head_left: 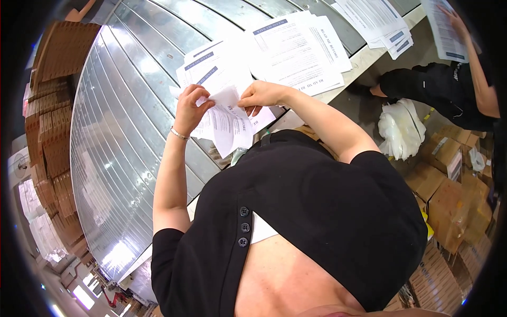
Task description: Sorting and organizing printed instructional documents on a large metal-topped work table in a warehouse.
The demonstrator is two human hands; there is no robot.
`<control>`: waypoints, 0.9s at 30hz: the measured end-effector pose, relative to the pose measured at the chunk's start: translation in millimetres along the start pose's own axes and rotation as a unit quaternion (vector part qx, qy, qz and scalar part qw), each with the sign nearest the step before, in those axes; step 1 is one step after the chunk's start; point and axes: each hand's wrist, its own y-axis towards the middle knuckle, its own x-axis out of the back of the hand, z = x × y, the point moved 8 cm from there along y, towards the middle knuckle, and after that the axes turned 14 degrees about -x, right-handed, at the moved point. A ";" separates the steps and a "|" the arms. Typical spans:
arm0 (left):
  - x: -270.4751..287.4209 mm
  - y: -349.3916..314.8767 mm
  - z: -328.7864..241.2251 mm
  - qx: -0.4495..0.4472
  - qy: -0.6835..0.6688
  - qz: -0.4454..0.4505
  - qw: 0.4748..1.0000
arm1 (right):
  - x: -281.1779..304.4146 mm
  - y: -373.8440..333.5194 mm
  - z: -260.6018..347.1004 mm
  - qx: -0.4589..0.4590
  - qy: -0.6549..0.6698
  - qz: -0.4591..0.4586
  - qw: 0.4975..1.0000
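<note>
Between my hands is a white printed paper sheet (228,116), bent and partly folded over itself. My left hand (193,108), with a bracelet at the wrist, pinches its upper left side. My right hand (260,98) has its fingers curled closed on the sheet's right edge. Other papers lie under and behind it. A fanned pile of printed sheets (211,63) with dark blue header bars is just beyond my left hand. To the right of that, a larger paper stack (290,53) spreads toward the table's edge.
The slatted metal table (132,105) stretches to the left. More sheets (372,24) lie at the far right edge. Another person's hand (451,21) holds papers there. Cardboard boxes (443,195) and a white plastic bundle (401,129) stand on the right; stacked flat cardboard (55,127) is at left.
</note>
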 end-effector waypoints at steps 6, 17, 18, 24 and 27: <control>17.6 -3.5 3.8 0.027 0.008 -0.027 0.999 | 9.7 -1.4 6.5 0.040 0.062 0.014 0.997; 20.5 -7.7 22.6 0.159 -0.100 -0.044 0.981 | 5.3 16.9 -5.0 0.041 0.120 0.033 0.991; 17.8 -7.6 29.9 0.166 -0.147 -0.053 0.974 | 6.6 18.4 -8.9 0.028 0.199 0.055 0.978; 11.5 -10.4 31.8 0.169 -0.307 -0.094 0.932 | -7.1 19.8 -9.1 0.050 0.303 0.130 0.943; 12.5 -11.1 32.1 0.172 -0.313 -0.097 0.929 | -13.6 22.7 -12.3 0.041 0.333 0.145 0.931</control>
